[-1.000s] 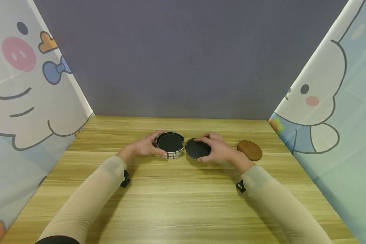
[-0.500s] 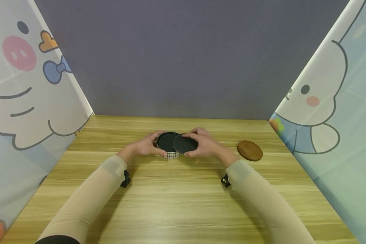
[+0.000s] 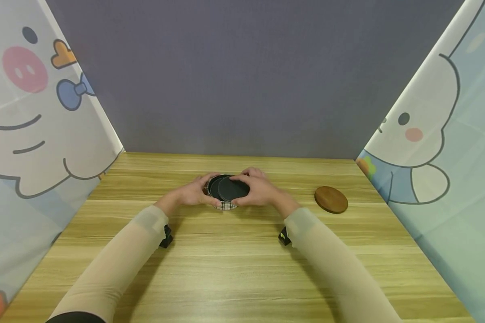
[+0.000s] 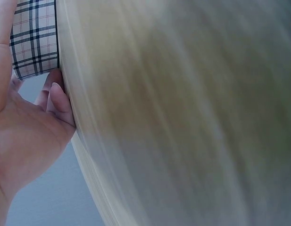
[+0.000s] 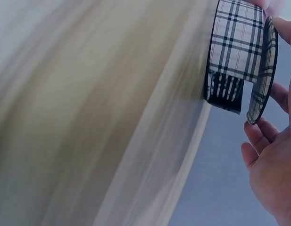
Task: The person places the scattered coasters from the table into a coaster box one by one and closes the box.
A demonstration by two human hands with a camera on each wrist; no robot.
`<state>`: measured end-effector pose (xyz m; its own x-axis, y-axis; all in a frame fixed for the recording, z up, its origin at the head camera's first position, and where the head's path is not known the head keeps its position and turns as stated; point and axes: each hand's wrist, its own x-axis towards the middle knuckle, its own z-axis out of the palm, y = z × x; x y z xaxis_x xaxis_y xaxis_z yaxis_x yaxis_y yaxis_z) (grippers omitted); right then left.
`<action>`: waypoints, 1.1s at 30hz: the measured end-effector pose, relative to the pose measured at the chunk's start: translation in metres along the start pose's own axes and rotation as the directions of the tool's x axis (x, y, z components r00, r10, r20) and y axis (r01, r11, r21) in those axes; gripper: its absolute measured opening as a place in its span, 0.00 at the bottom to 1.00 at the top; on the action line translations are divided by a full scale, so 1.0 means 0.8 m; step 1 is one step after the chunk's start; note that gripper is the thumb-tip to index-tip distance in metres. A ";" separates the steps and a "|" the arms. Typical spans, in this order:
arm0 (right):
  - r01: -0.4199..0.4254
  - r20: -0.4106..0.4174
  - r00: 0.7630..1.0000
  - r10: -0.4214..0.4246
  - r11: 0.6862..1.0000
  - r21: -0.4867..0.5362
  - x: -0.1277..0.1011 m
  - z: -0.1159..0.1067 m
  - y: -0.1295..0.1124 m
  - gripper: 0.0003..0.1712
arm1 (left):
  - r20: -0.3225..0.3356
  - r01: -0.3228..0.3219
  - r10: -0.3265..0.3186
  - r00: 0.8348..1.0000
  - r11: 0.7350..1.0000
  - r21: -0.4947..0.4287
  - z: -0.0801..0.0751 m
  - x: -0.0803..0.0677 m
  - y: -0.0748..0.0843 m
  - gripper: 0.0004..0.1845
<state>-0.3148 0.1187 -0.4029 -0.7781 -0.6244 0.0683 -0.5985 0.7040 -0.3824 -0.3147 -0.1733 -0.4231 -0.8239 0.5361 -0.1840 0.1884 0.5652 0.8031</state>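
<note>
A round coaster holder (image 3: 225, 206), checked outside and dark inside, stands on the table at the centre of the head view. Thumb and fingers of my left hand (image 3: 194, 192) grip its left side. In the left wrist view, checked wall shows between those fingers. My right hand (image 3: 259, 188) pinches a round coaster (image 3: 235, 190) by its right edge, black face up. That coaster lies over the right part of the holder's mouth, covering much of the opening. Seen from the right wrist, the coaster's underside is checked too, and a notch is cut in the holder's wall.
A brown wooden disc (image 3: 331, 199) lies flat on the table (image 3: 226, 269), to the right of my right hand. Behind the table rises a grey panel (image 3: 242, 80), and cartoon-printed sheets (image 3: 412, 148) flank both sides.
My right hand has carried the coaster leftward, from beside the holder to over its opening. My left hand has kept its grip on the holder in the same spot.
</note>
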 end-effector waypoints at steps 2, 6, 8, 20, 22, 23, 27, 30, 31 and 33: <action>-0.002 -0.003 1.000 0.002 1.000 -0.002 0.004 0.002 -0.003 0.49 | 0.005 0.002 -0.002 1.000 1.000 -0.001 0.000 0.000 0.000 0.61; -0.004 0.008 1.000 0.004 1.000 0.000 0.013 0.004 -0.009 0.48 | 0.017 0.000 0.000 1.000 1.000 0.010 -0.001 0.000 -0.001 0.62; -0.004 0.020 1.000 0.004 1.000 0.008 0.017 0.006 -0.011 0.48 | 0.019 -0.003 0.003 1.000 1.000 0.021 -0.002 0.000 -0.001 0.64; 0.004 0.045 0.999 -0.005 1.000 0.026 0.027 0.011 -0.014 0.45 | 0.005 -0.005 0.005 1.000 1.000 -0.015 0.001 -0.002 0.002 0.61; 0.004 0.052 0.999 -0.006 0.999 0.037 0.026 0.011 -0.014 0.44 | 0.005 -0.005 0.005 1.000 1.000 -0.023 0.002 -0.002 0.003 0.61; 0.004 0.054 0.999 -0.006 0.999 0.040 0.025 0.012 -0.014 0.44 | 0.006 -0.007 0.007 1.000 1.000 -0.024 0.002 -0.001 0.003 0.61; -0.004 0.061 0.998 0.003 1.000 0.031 0.024 0.014 -0.014 0.42 | 0.007 -0.012 0.012 1.000 0.999 -0.034 0.002 0.000 0.002 0.61; -0.023 0.060 0.998 0.021 0.999 0.028 0.023 0.017 -0.014 0.40 | 0.011 -0.017 0.017 1.000 0.999 -0.048 0.002 0.000 0.001 0.60; -0.031 0.059 0.998 0.029 0.999 0.033 0.023 0.018 -0.015 0.40 | 0.014 -0.019 0.020 1.000 0.998 -0.052 0.002 0.000 0.000 0.60; -0.047 0.053 0.998 0.045 0.998 0.044 0.023 0.018 -0.016 0.40 | 0.019 -0.030 0.031 0.999 0.998 -0.053 0.002 0.000 0.000 0.60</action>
<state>-0.3186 0.0936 -0.4104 -0.7931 -0.6091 0.0019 -0.5520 0.7174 -0.4251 -0.3137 -0.1727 -0.4241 -0.8076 0.5648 -0.1699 0.1840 0.5149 0.8373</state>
